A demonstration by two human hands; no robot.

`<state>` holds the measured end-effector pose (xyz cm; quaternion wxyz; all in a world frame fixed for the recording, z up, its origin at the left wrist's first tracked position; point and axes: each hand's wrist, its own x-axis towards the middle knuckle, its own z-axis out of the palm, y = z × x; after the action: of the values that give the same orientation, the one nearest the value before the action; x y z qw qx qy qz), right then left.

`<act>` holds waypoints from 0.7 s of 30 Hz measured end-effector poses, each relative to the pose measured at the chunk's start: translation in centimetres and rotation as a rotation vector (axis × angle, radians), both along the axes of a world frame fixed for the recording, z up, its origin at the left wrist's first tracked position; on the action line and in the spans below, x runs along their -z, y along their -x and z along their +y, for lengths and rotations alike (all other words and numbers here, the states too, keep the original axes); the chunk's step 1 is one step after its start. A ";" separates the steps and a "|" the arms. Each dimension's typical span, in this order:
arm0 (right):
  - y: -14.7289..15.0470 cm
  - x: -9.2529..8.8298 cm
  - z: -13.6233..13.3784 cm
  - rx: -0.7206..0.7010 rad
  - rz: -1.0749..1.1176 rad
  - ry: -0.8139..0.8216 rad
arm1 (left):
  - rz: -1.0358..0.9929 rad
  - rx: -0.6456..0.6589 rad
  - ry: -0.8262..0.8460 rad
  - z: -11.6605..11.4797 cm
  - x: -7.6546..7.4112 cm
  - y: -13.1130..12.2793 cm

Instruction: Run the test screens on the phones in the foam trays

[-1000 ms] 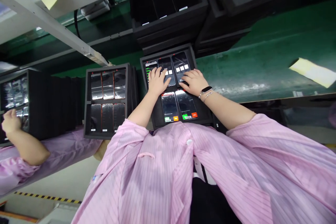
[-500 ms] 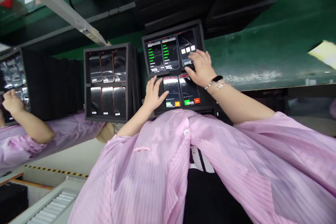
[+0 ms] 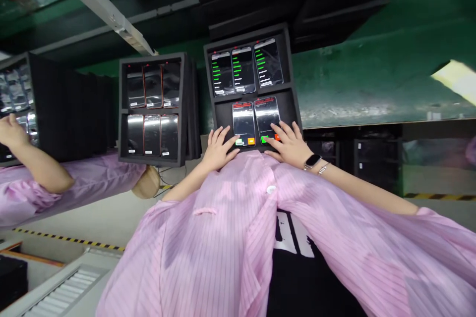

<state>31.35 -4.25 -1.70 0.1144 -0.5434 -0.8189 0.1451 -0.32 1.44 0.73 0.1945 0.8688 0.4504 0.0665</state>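
A black foam tray [image 3: 245, 97] in front of me holds several smartphones in two rows. In its far row, a left phone [image 3: 222, 73], a middle phone [image 3: 243, 69] and a right phone [image 3: 268, 62] show green and white text lines. Two phones lie in the near row: the near-left phone [image 3: 243, 118] and the near-right phone [image 3: 267, 113], each with two coloured buttons at the bottom of its screen. My left hand [image 3: 216, 150] rests with spread fingers at the tray's near edge, beside the near-left phone. My right hand [image 3: 292, 145], fingers apart, reaches over the near-right phone's lower screen.
To the left stands another black tray [image 3: 150, 111] filled with dark phones. Farther left, a co-worker's hand [image 3: 14, 131] is at a further tray. A metal bar [image 3: 100, 5] slants above the green bench [image 3: 345, 84], where a yellow paper [image 3: 456, 79] lies at right.
My right hand has moved from the far-right phone down to the near-right phone. The far-right screen changed from white squares to green text lines. My left hand shifted slightly nearer me.
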 end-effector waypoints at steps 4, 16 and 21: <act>-0.1 -1.3 3.0 0.078 0.039 -0.025 | -0.135 -0.174 -0.070 3.6 -0.3 -0.4; 0.9 -1.7 13.9 0.249 0.150 -0.030 | -0.228 -0.430 -0.050 16.1 2.6 -2.0; -0.1 -2.3 10.1 0.154 0.205 -0.041 | -0.216 -0.349 -0.078 9.4 2.2 -1.2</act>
<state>31.43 5.84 0.62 0.2192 -0.5847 -0.7615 0.1740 0.88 10.87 -1.46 0.1936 0.7722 0.5678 0.2094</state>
